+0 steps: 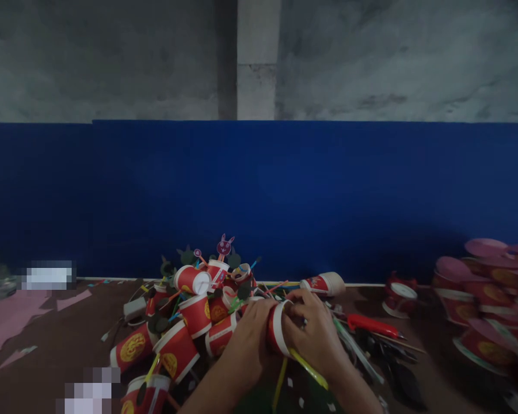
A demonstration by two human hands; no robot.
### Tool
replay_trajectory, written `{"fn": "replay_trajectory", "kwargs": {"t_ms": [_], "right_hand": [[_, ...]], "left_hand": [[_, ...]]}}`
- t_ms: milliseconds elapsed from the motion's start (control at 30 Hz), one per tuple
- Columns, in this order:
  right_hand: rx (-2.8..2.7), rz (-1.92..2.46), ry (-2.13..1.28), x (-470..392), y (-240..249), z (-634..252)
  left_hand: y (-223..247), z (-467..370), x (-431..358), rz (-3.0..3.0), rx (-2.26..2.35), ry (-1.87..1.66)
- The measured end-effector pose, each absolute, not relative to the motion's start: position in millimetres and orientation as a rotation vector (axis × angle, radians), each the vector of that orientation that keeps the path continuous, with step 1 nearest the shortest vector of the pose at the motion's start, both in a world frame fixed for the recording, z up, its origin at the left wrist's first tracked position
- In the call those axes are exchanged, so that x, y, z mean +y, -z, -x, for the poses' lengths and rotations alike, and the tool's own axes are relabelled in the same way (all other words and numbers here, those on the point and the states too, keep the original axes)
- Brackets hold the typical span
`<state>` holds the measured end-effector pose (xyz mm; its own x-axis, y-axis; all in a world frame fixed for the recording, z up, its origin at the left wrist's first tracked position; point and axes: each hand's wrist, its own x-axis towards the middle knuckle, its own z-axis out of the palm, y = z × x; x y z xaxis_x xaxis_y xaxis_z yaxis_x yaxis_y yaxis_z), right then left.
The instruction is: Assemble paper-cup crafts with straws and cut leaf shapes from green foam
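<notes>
A red paper cup [278, 329] with a white rim lies tipped between my two hands, its mouth facing right. My left hand [254, 330] wraps around the cup's body from the left. On the other side, my right hand [315, 328] grips the rim, some fingertips reaching into the mouth and hidden there. A yellow straw [308, 368] sticks out below the cup, under my right hand. Just left of my hands is a heap of red paper cups [195, 315] with coloured straws and cut-out shapes, one a rabbit face [224, 247].
To the right lie a red-handled tool [373, 326], black scissors [401, 368] and a stack of cups with pink discs [494, 287]. Another cup [323, 284] rests on its side behind my hands. Pink sheets [12, 319] lie at left. A blue panel [259, 195] stands behind the table.
</notes>
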<state>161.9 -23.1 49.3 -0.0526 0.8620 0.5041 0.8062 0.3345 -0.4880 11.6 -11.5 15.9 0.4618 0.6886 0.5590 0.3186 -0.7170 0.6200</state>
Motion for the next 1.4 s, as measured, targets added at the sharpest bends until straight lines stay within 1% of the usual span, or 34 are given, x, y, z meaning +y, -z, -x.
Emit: {"fn": "replay_trajectory", "kwargs": {"t_ms": [167,433,600,733,900,1033,1267,1400], "right_hand": [[-1.829,1.485,-0.020,-22.3,-48.0,-162.7],[-1.842,1.490,0.008,-21.1,-44.2,-162.5],[-1.861,1.476,-0.023,-23.2,-46.6,-160.9],[-1.868,1.532,0.029,-26.5,-49.6,-159.8],[-1.830,1.410,0.037,-25.4,-47.4,-160.5],[-1.905,1.347,0.028,-22.2,-44.5,-164.8],[-1.896,1.364,0.085,-22.4,-46.1,-165.5],[-1.909,1.372,0.049,-24.4,-48.3,-164.9]], "left_hand": [[-18.6,-12.0,-12.2,-2.271,0.839,-1.140],[-16.3,-15.0,-11.7,-2.313,0.874,-1.101],[-15.3,-13.5,-10.2,-2.318,0.884,-1.141],[-16.2,-12.8,-10.0,-2.331,0.859,-1.147],[-15.3,-14.6,-10.1,-2.348,0.863,-1.183],[-19.5,-12.6,-12.8,-2.345,0.847,-1.166],[-14.9,-12.3,-9.7,-2.363,0.840,-1.174],[-16.1,-12.9,-10.3,-2.395,0.813,-1.163]]}}
